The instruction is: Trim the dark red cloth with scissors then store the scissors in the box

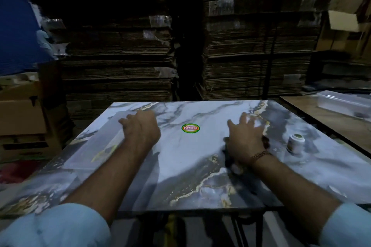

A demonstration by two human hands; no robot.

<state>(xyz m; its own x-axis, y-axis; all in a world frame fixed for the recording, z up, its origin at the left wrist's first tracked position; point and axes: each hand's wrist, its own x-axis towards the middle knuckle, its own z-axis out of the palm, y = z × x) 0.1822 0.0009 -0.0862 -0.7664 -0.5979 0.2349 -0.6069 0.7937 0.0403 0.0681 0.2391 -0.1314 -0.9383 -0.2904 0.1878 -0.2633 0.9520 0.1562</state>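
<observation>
Cloth (228,156), dark and bunched up, lies on the bench (180,156) under the right hand (246,136). Only a bit of it shows, beside the palm and near the wrist, and the picture is too dim to be sure of its colour. The right hand lies flat on the cloth with its fingers spread apart. They are blurry. A thin bracelet (260,155) goes round that wrist.

The left hand (140,129) rests on the edge of a clear flat box (96,144) at the left side of the bench. Its fingers are curled over, but I cannot tell if they grip the box. Something thin and yellow-green (103,151) shows through the box; it is too blurry to name.

A small white jar (295,143) stands to the right of the right hand, near it but not touching. A round green and red sticker (190,128) sits on the bench between the two hands. Both sleeves (58,226) are light blue.
</observation>
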